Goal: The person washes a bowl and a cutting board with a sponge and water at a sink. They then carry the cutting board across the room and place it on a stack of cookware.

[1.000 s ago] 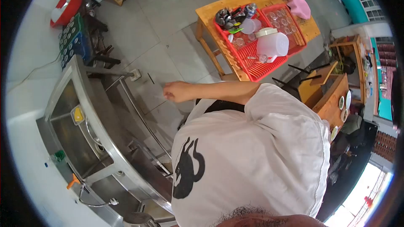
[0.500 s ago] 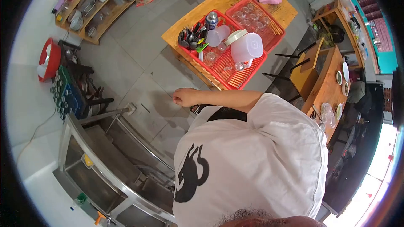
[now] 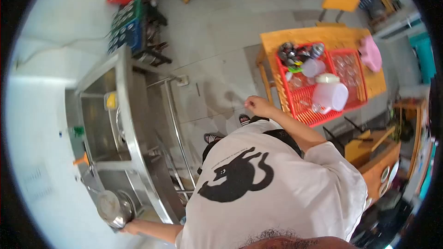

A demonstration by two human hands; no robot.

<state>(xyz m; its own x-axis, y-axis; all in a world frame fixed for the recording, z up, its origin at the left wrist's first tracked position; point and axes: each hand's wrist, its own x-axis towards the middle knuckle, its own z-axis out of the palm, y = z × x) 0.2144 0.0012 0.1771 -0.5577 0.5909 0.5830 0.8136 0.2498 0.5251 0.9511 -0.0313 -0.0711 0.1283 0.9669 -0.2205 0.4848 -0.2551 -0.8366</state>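
At the lower left, my left hand (image 3: 131, 227) is at the near edge of a round metal pot (image 3: 115, 208). Its fingers seem closed on the edge, partly hidden and blurred. The pot is over the steel sink unit (image 3: 134, 133), and its pale round face shows. My right hand (image 3: 259, 106) hangs in front of my body above the floor, its fingers curled in with nothing seen in them. Beyond it, a red dish rack (image 3: 302, 117) bears a translucent pitcher (image 3: 331, 97), a plastic cup (image 3: 313, 68) and a cluster of cutlery (image 3: 290, 54).
A wooden table (image 3: 281, 37) carries the rack, another red basket (image 3: 360, 97) of glasses and a pink cloth (image 3: 370, 54). A yellow sponge (image 3: 111, 100) sits at the sink. A metal rail (image 3: 177, 129) runs beside it. A yellow chair (image 3: 340, 1) stands behind the table.
The view has turned left, so the table now appears further right and the sink unit shows more fully. My left hand has come into view at the metal pot. My right hand remains curled.
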